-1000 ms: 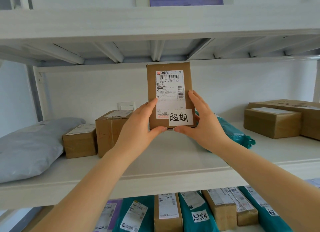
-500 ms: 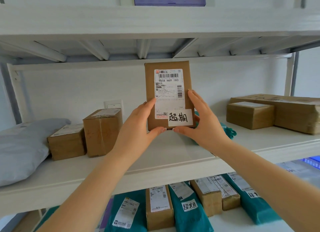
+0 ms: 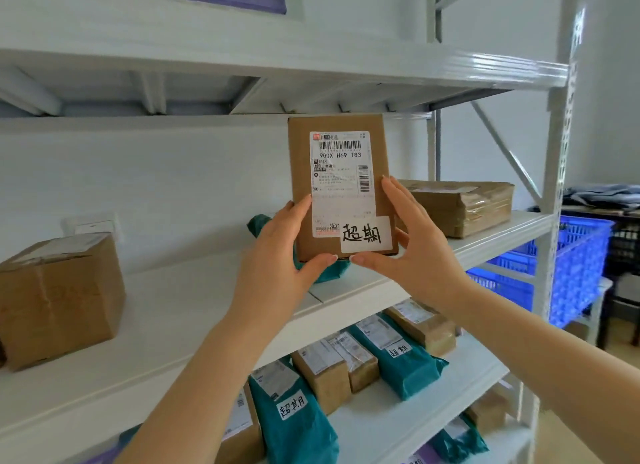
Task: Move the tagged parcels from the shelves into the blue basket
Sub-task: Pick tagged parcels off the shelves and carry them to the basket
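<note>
A flat brown cardboard parcel (image 3: 301, 173) with a shipping label and a white handwritten tag stands upright in the air above the middle shelf (image 3: 173, 311). My left hand (image 3: 277, 252) grips its lower left edge and my right hand (image 3: 412, 249) its lower right edge. The blue basket (image 3: 575, 269) shows at the right, beyond the rack's post. On the shelf below lie two teal bags with tags (image 3: 294, 415) (image 3: 401, 356), among other parcels.
A brown box (image 3: 59, 297) sits at the left of the middle shelf, flat taped boxes (image 3: 460, 204) at its right end, a teal bag (image 3: 259, 224) behind my hands. The white rack post (image 3: 554, 186) stands between the shelves and the basket.
The view has swung to the right, so the rack's right end and the blue basket have come into sight. Both hands still hold the tagged parcel upright in the same grip.
</note>
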